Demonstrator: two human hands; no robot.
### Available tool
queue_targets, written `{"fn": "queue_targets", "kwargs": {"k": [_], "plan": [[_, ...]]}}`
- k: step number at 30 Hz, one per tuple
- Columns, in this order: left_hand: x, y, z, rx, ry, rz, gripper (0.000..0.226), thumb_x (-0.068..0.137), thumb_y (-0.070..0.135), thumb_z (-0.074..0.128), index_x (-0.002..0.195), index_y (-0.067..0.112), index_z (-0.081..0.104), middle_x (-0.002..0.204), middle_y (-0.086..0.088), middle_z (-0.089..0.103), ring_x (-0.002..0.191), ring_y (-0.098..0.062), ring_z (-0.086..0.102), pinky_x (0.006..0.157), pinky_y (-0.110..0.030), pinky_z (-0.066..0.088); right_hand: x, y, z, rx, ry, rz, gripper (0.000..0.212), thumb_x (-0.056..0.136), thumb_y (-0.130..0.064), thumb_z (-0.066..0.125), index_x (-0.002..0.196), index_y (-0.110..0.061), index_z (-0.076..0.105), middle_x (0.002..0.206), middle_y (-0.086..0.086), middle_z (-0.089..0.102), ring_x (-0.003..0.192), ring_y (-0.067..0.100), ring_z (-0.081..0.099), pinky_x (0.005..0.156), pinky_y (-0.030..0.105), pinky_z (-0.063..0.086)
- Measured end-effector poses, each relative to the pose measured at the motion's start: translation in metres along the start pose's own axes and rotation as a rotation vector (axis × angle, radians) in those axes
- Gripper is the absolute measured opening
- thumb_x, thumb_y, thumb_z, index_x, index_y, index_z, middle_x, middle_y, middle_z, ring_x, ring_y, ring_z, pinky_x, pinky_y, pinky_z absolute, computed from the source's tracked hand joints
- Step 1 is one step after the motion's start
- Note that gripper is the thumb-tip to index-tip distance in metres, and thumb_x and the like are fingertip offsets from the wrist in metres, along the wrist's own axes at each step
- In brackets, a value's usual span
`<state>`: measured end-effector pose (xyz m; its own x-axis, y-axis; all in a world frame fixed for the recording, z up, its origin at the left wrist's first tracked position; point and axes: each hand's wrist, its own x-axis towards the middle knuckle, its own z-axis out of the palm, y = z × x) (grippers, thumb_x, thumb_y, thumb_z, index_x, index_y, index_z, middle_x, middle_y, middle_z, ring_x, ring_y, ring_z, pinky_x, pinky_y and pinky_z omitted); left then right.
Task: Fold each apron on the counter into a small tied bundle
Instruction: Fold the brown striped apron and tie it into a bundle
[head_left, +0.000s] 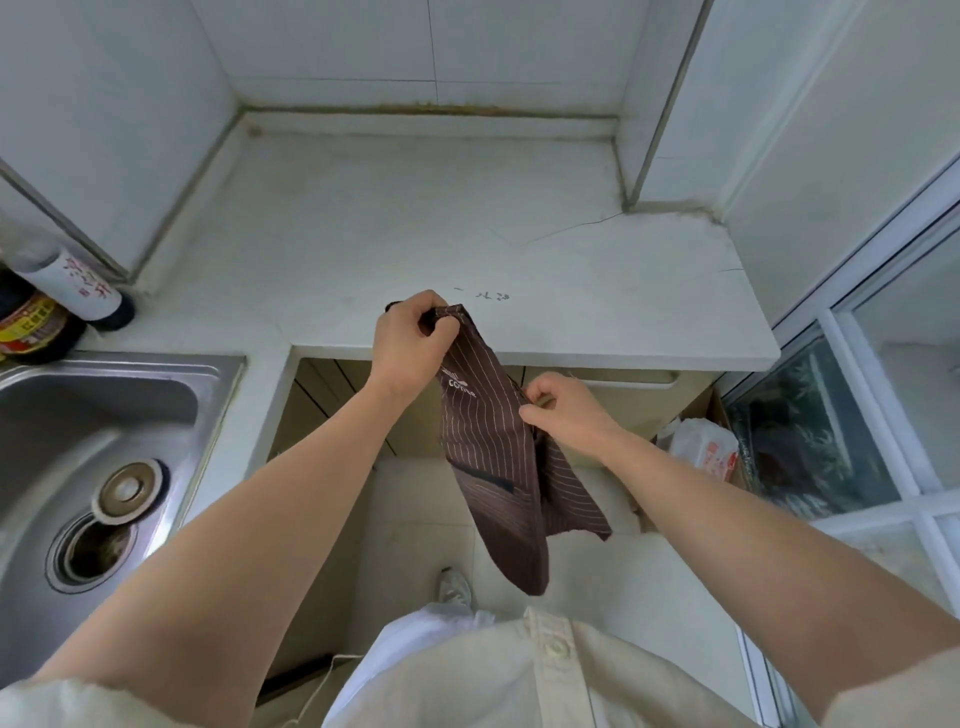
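The counter (415, 218) lies open, hemmed only by bottles (62, 306) left and walls behind.

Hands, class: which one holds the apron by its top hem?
The left hand: it grips the top hem of the brown striped apron; the right hand pinches its side edge lower down.

Bright, soft, even light fills the scene. The pale tabletop (415, 218) looks nearly washed out and carries only faint shadows; the space beneath it is dimmer. The steel sink (104, 415) shows a dull sheen. Wide-angle distortion bows the frame edges, and the bottles (67, 296) at far left are smeared.
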<state>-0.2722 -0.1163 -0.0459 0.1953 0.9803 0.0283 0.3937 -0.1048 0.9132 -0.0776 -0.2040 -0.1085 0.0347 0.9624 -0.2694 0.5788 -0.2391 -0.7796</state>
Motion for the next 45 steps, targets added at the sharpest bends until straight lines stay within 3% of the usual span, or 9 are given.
{"fn": "queue_targets", "kwargs": {"k": [9,12,17,24,31,36,39,42,45], "plan": [[0.026,-0.008,-0.02,-0.092,-0.178,0.055,0.016,0.079,0.02,0.049,0.067,0.019,0.059,0.066,-0.006,0.055,0.064,-0.026,0.054,0.061,-0.054,0.053,0.022,-0.013,0.018,0.063,-0.042,-0.003,0.014,0.094,-0.02,0.062,0.083,-0.024,0.054,0.073,-0.005,0.058,0.065,0.008,0.05,0.066,0.023,0.04],[0.029,-0.009,-0.027,-0.092,-0.17,0.069,0.016,0.08,0.019,0.048,0.067,0.018,0.058,0.064,-0.005,0.055,0.063,-0.022,0.052,0.058,-0.041,0.045,0.026,-0.02,0.021,0.051,-0.108,-0.027,0.019,0.093,-0.02,0.063,0.075,-0.024,0.056,0.071,-0.005,0.056,0.064,0.008,0.048,0.063,0.022,0.038],[0.032,-0.022,-0.036,-0.048,-0.207,0.087,0.015,0.078,0.019,0.049,0.07,0.01,0.058,0.063,-0.005,0.053,0.061,-0.019,0.049,0.059,-0.035,0.04,0.03,-0.04,0.035,-0.002,-0.4,-0.031,0.01,0.092,-0.019,0.065,0.089,-0.011,0.07,0.091,0.002,0.071,0.083,0.012,0.063,0.083,0.03,0.05],[0.035,-0.028,-0.048,-0.084,-0.203,0.093,0.015,0.08,0.018,0.048,0.071,0.01,0.058,0.067,-0.013,0.056,0.064,-0.023,0.054,0.058,-0.044,0.047,0.039,-0.053,0.048,0.388,-0.138,0.157,0.02,0.092,-0.012,0.058,0.109,-0.018,0.051,0.115,0.01,0.059,0.103,0.023,0.059,0.086,0.03,0.051],[0.037,-0.034,-0.049,-0.096,-0.198,0.09,0.016,0.08,0.019,0.049,0.073,0.009,0.059,0.069,-0.017,0.058,0.063,-0.029,0.055,0.06,-0.049,0.051,0.043,-0.059,0.055,0.38,-0.059,0.222,0.046,0.093,-0.009,0.052,0.129,-0.02,0.026,0.124,0.01,0.045,0.105,0.021,0.055,0.075,0.024,0.047],[0.036,-0.036,-0.049,-0.057,-0.223,0.072,0.014,0.077,0.019,0.048,0.068,0.015,0.059,0.064,-0.002,0.057,0.062,-0.017,0.052,0.06,-0.038,0.045,0.04,-0.05,0.063,0.423,-0.384,0.279,0.015,0.088,-0.012,0.033,0.095,-0.012,0.047,0.088,0.003,0.05,0.074,0.014,0.04,0.067,0.03,0.032],[0.037,-0.04,-0.051,-0.044,-0.227,0.057,0.015,0.076,0.02,0.049,0.07,0.012,0.059,0.067,-0.011,0.057,0.064,-0.02,0.052,0.06,-0.041,0.045,0.04,-0.042,0.067,0.395,-0.542,0.273,0.021,0.085,-0.013,0.035,0.099,-0.012,0.05,0.094,0.003,0.057,0.074,0.01,0.048,0.062,0.027,0.031],[0.039,-0.042,-0.055,-0.061,-0.228,0.049,0.016,0.077,0.019,0.049,0.072,0.008,0.059,0.068,-0.014,0.058,0.064,-0.021,0.054,0.059,-0.046,0.047,0.043,-0.039,0.071,0.27,-0.598,0.293,0.022,0.079,-0.029,0.051,0.093,-0.013,0.051,0.094,0.006,0.051,0.074,0.012,0.045,0.066,0.025,0.034],[0.039,-0.042,-0.058,-0.086,-0.24,0.035,0.019,0.079,0.018,0.048,0.075,0.003,0.059,0.068,-0.013,0.059,0.065,-0.021,0.058,0.06,-0.045,0.051,0.048,-0.034,0.071,0.136,-0.423,0.252,0.025,0.089,-0.032,0.063,0.103,-0.011,0.066,0.104,0.002,0.07,0.095,0.017,0.066,0.091,0.031,0.05]]}}
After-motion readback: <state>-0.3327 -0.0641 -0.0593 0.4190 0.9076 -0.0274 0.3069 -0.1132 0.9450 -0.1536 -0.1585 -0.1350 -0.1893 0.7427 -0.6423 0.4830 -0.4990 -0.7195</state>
